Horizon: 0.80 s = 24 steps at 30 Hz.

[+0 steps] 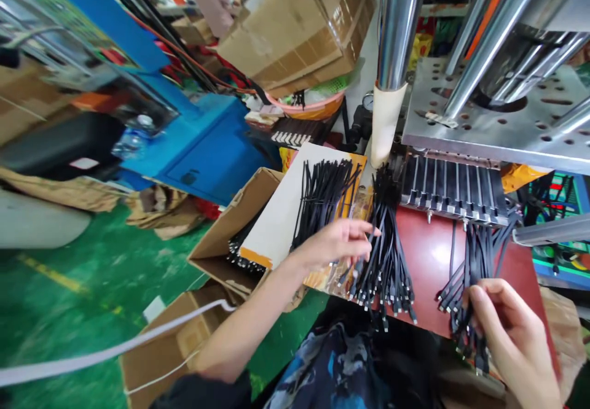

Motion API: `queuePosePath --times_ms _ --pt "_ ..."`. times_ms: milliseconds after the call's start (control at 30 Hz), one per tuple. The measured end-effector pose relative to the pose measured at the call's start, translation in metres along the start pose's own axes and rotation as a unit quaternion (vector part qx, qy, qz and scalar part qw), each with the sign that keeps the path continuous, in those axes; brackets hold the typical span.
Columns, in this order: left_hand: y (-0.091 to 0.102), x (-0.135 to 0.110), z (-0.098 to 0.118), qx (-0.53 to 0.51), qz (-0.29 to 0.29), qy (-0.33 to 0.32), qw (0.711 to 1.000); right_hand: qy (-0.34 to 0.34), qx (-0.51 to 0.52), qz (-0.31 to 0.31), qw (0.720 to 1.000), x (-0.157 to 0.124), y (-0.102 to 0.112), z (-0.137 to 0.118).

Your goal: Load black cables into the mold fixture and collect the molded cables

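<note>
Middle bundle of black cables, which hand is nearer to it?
Left. The left hand is at the bundle, on its left side; the right hand is farther off, at another bunch.

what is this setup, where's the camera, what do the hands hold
This one picture comes from a head-worn camera looking forward and down. A metal machine stands at upper right, above a grooved block. Black cables lie in three bunches: the left bunch on a pale board, the middle bunch beside it, the right bunch in front of the block, over a reddish tabletop. The bare human left hand is at the middle bunch, the right hand at the right bunch; I can't tell whether either grips.
</note>
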State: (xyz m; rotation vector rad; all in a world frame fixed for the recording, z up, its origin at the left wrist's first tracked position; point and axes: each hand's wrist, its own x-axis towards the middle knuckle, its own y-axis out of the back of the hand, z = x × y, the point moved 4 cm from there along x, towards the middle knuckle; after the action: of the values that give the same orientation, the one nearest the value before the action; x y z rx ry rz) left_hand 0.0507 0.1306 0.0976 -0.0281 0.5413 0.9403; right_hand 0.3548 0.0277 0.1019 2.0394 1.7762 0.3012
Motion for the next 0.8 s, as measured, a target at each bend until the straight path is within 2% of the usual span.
queuePosePath --times_ms 67,133,200,267,400,533,633,733,800 --pt "-0.032 -0.024 0.002 -0.172 -0.041 0.002 0.984 0.025 0.041 -0.038 0.998 -0.007 -0.023 -0.021" --pt "-0.061 -0.04 0.005 -0.262 -0.037 -0.008 0.964 0.054 0.057 -0.088 0.993 -0.012 -0.046 -0.035" --pt "-0.08 -0.049 0.008 -0.282 -0.011 -0.023 0.959 0.077 0.067 -0.128 0.986 -0.016 -0.064 -0.042" --pt "-0.089 -0.051 0.009 -0.28 0.013 -0.03 0.959 0.092 0.075 -0.164 0.979 -0.021 -0.076 -0.045" --pt "-0.086 -0.053 0.009 -0.242 0.045 -0.039 0.968 0.086 0.087 -0.229 0.966 -0.029 -0.08 -0.042" --pt "-0.081 -0.06 0.016 -0.126 0.07 -0.121 0.982 0.018 0.116 -0.253 0.96 -0.027 -0.077 -0.038" --pt "-0.087 -0.067 0.017 -0.018 0.036 -0.164 0.986 0.015 0.149 -0.23 0.962 -0.018 -0.081 -0.042" --pt "-0.095 -0.071 0.001 0.049 0.042 -0.148 0.987 0.021 0.179 -0.192 0.965 -0.007 -0.085 -0.044" --pt "-0.104 -0.072 -0.015 0.081 0.014 -0.133 0.988 0.035 0.183 -0.149 0.971 0.001 -0.084 -0.043"
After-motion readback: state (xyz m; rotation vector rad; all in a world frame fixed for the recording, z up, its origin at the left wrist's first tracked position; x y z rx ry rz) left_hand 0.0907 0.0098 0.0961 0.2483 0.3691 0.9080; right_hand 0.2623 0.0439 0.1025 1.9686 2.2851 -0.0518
